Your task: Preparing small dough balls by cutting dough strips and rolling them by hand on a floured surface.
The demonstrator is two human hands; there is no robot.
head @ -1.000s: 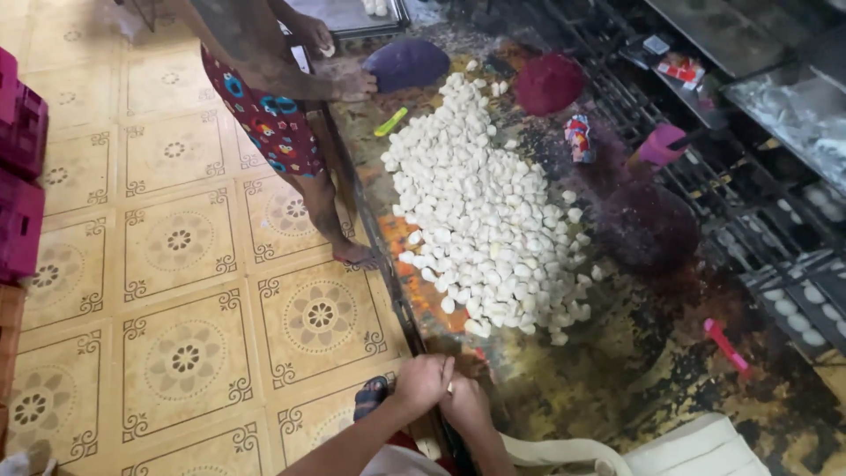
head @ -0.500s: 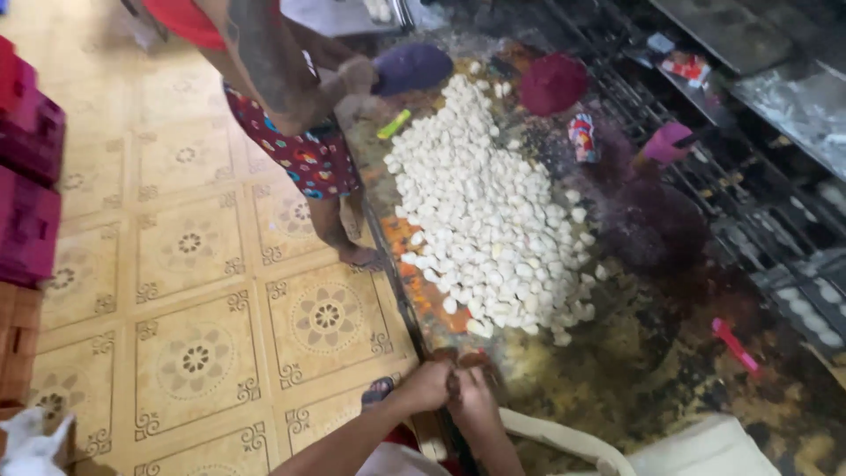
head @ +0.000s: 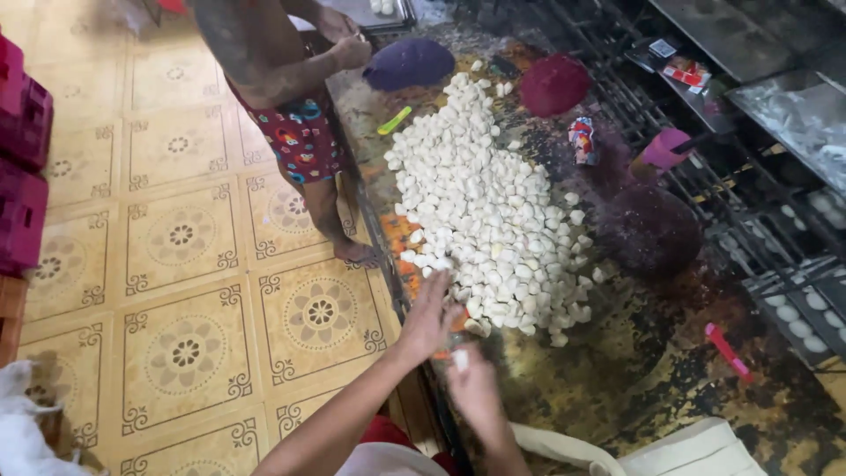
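Observation:
A big heap of small white dough pieces (head: pixel 489 203) lies on a dark, stained worktable (head: pixel 617 388). My left hand (head: pixel 429 316) reaches forward with fingers spread and touches the near edge of the heap. My right hand (head: pixel 474 388) hovers just behind it, closer to me, with its fingers curled around one white dough piece (head: pixel 459 359). Both forearms come in from the bottom of the head view.
Another person in patterned shorts (head: pixel 300 132) stands barefoot at the table's left edge. On the table lie a purple mound (head: pixel 410 63), a dark red mound (head: pixel 553 84), a pink cup (head: pixel 665 150) and a pink scraper (head: pixel 727 351). Magenta crates (head: pixel 22 159) stand left.
My hands, pressed together near the table's edge before, have parted. The left one moved forward onto the heap. The other person shifted along the table.

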